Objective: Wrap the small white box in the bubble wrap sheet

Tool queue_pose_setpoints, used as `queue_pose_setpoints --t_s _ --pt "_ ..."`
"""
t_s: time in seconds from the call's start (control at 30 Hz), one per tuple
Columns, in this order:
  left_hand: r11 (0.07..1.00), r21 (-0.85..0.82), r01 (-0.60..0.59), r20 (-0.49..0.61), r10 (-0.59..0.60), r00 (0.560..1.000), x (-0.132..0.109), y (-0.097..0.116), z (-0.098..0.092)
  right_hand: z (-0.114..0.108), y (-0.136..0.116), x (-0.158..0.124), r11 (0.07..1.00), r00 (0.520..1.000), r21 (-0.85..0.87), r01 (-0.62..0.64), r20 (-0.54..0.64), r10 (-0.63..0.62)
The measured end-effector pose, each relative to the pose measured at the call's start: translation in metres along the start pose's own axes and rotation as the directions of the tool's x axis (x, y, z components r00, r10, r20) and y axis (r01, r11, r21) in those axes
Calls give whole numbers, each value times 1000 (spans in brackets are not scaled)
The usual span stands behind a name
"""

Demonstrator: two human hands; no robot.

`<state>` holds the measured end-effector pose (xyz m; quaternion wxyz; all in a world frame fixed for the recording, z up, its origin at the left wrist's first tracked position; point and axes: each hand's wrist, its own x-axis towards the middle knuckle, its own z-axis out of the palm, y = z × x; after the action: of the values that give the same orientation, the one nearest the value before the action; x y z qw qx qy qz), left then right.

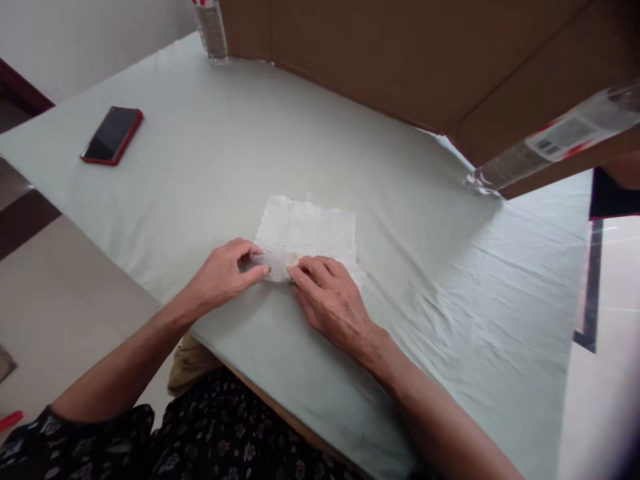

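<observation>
A white, textured sheet (310, 230) lies flat on the pale green cloth of the table. Over its near edge is a small translucent piece (278, 267), like clear plastic film. My left hand (227, 272) pinches the left end of this piece between thumb and fingers. The fingertips of my right hand (330, 297) press together on its right end, partly covering the sheet's near right part. What exactly lies under the right fingertips is hidden.
A phone (113, 136) with a red case lies at the table's (200, 133) far left. Brown cardboard (360, 60) stands along the back, with a clear plastic bottle (213, 33) at its left and another bottle (555, 140) leaning at the right. Part of a person shows at the right edge.
</observation>
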<state>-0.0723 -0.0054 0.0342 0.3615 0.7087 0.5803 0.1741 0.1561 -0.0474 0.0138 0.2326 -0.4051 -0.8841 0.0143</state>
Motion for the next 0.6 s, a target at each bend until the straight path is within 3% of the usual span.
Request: queue_pose_setpoints --t_s 0.17,0.27,0.43,0.6 --pt "997 76 -30 -4 30 1000 10 0 -2 2 -1 1 999 999 -13 -41 26 41" --pt "994 83 65 57 -70 996 10 1 -12 3 -1 1 999 998 -38 -37 40 38" --pt "928 -145 343 195 -313 930 6 0 -23 6 0 1 998 999 -65 -21 42 24" --pt "809 -374 453 175 -419 891 8 2 -14 9 0 1 997 999 -72 -16 36 18"
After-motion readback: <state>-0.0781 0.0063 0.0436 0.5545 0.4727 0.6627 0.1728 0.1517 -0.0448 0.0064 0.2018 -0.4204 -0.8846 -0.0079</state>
